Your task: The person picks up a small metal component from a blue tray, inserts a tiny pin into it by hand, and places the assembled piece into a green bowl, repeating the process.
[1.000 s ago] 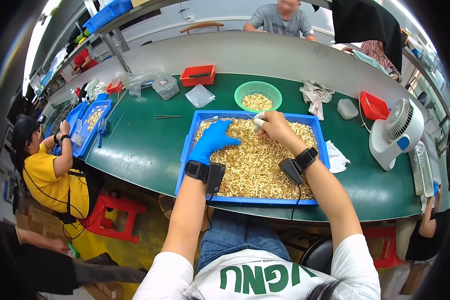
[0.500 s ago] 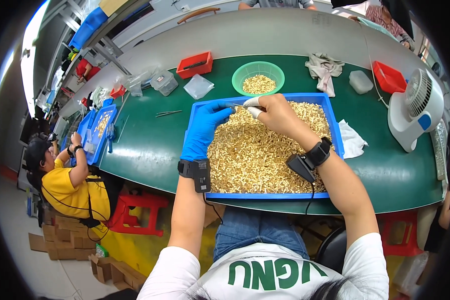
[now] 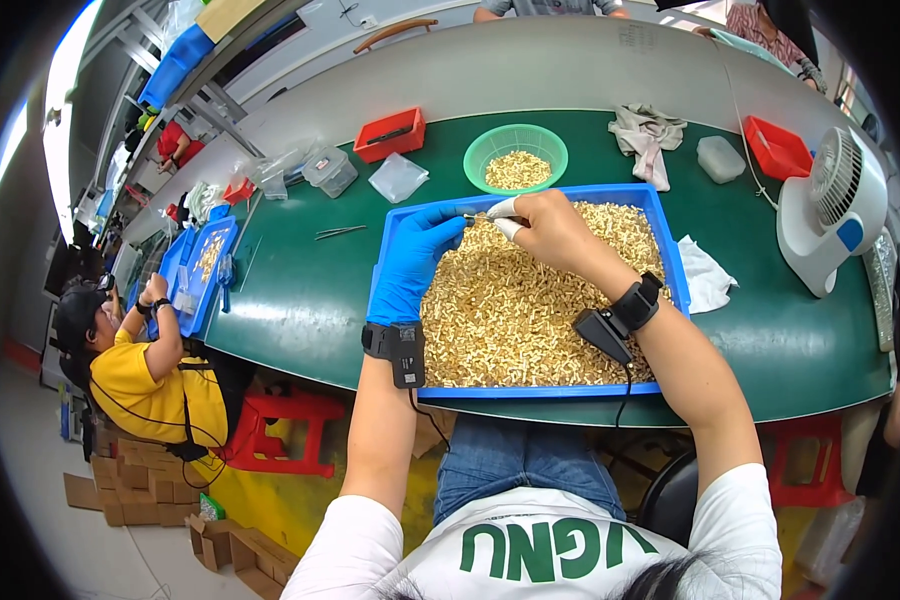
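Note:
Over the far left part of a blue tray (image 3: pixel 675 262), my hands come close together. The tray holds a thick layer of small brass-coloured pieces (image 3: pixel 540 320). My left hand (image 3: pixel 422 250), in a blue glove, pinches a small brass-coloured piece (image 3: pixel 473 217) at its fingertips. My right hand (image 3: pixel 552 232) is bare except for white covers on some fingertips. Its fingers are closed in a pinch right beside that piece; whatever they hold is too small to make out. Just beyond stands a green mesh basket (image 3: pixel 478 160) with more such pieces in it.
Tweezers (image 3: pixel 341 232) lie left of the tray on the green table (image 3: pixel 290 290). Farther back are a red bin (image 3: pixel 388 135), clear plastic boxes (image 3: pixel 330 170) and a crumpled cloth (image 3: pixel 647 140). A white fan (image 3: pixel 832 215) stands at right. A co-worker in yellow (image 3: pixel 155 375) sits at left.
My fingertips stay together at the tray's far edge with only a slight shift. The brass-coloured piece shows more plainly between them now. The view has moved a little.

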A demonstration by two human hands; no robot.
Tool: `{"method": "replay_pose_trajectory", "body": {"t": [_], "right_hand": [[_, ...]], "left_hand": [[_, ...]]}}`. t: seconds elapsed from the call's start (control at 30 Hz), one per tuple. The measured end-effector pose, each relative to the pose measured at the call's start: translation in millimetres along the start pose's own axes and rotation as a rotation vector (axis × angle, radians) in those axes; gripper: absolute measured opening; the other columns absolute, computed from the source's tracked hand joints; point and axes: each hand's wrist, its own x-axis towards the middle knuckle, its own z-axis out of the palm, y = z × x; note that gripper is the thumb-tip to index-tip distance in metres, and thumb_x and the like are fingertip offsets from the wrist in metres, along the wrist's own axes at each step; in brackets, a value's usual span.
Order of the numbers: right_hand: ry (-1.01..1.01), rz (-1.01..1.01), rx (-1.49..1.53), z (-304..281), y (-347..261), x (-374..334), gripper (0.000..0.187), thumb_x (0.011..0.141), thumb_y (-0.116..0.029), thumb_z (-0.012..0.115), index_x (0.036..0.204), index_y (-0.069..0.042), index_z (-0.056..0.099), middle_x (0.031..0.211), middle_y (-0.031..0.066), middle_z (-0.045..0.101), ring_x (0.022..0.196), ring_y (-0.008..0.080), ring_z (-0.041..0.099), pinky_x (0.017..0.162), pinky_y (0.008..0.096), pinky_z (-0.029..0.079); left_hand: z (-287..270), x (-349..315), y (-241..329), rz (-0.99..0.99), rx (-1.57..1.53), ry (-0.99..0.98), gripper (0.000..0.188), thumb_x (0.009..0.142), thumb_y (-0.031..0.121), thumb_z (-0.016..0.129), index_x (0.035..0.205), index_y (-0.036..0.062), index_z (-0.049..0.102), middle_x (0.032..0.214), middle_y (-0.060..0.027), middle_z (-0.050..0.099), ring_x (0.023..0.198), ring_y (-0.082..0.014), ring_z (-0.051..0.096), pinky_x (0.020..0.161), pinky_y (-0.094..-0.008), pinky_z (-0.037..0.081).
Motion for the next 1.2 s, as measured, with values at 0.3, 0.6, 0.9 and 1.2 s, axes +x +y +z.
{"method": "replay_pose_trajectory", "body": {"t": [0.3, 0.6, 0.9, 1.2], "right_hand": [[0.015, -0.169, -0.290, 3, 7, 1, 0.015, 0.078, -0.011, 0.060, 0.089, -0.002, 0.065, 0.072, 0.0148, 0.062, 0.060, 0.0244, 0.059, 0.056, 0.0321, 0.046], [-0.132, 0.343, 0.431, 13, 4, 4, 0.016, 0.081, -0.013, 0.059, 0.092, -0.002, 0.065, 0.068, 0.0079, 0.063, 0.055, 0.0132, 0.057, 0.050, 0.0287, 0.045], [-0.038, 0.268, 0.393, 13, 4, 2, 0.016, 0.081, -0.012, 0.059, 0.091, -0.001, 0.065, 0.068, 0.0077, 0.064, 0.056, 0.0111, 0.057, 0.051, 0.0265, 0.044], [-0.032, 0.140, 0.096, 6, 0, 1, 0.017, 0.079, -0.013, 0.061, 0.090, -0.001, 0.065, 0.076, 0.0145, 0.065, 0.065, 0.0211, 0.062, 0.061, 0.0313, 0.048]], "left_hand": [[6, -2, -3, 0.166, 0.282, 0.047, 0.016, 0.077, 0.000, 0.059, 0.092, -0.0011, 0.066, 0.083, -0.0041, 0.063, 0.076, -0.0094, 0.057, 0.071, -0.0225, 0.045], [12, -2, 0, 0.159, 0.099, 0.019, 0.025, 0.079, -0.001, 0.059, 0.103, -0.0024, 0.060, 0.091, -0.0059, 0.062, 0.081, -0.0117, 0.058, 0.074, -0.0238, 0.047], [-4, -1, -3, 0.108, -0.194, 0.057, 0.032, 0.080, -0.001, 0.058, 0.112, -0.0014, 0.054, 0.092, -0.0065, 0.061, 0.081, -0.0138, 0.059, 0.075, -0.0241, 0.048], [1, 1, -2, 0.182, 0.023, 0.049, 0.030, 0.077, -0.003, 0.061, 0.107, -0.0018, 0.058, 0.091, -0.0066, 0.061, 0.083, -0.0123, 0.058, 0.079, -0.0236, 0.047]]}}
